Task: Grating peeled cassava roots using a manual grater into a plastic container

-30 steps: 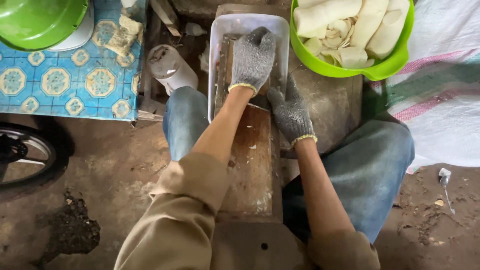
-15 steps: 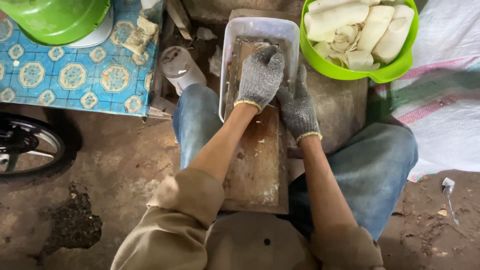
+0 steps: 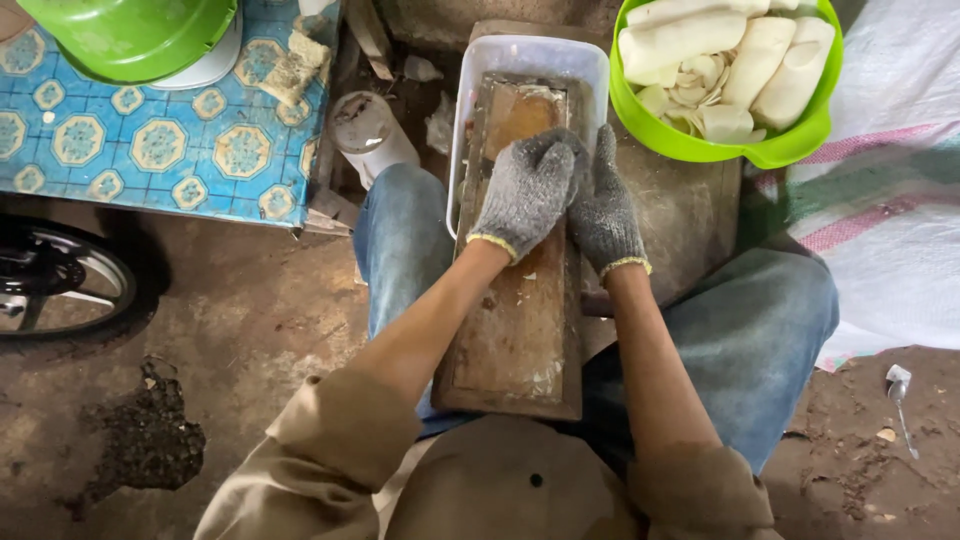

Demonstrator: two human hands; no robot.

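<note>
We see both arms stretched forward over the wooden board point(image 3: 520, 330), sleeves pushed up. The left hand point(image 3: 527, 192) and right hand point(image 3: 605, 205), in grey knit gloves, press side by side, palms down, fingers curled, on the board's far half.

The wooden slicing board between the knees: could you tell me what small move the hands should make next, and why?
Probably a push forward along the wooden board. Both gloved hands, left hand and right hand, press together mid-board, with its far end over the white tub. What they press on is hidden.
</note>
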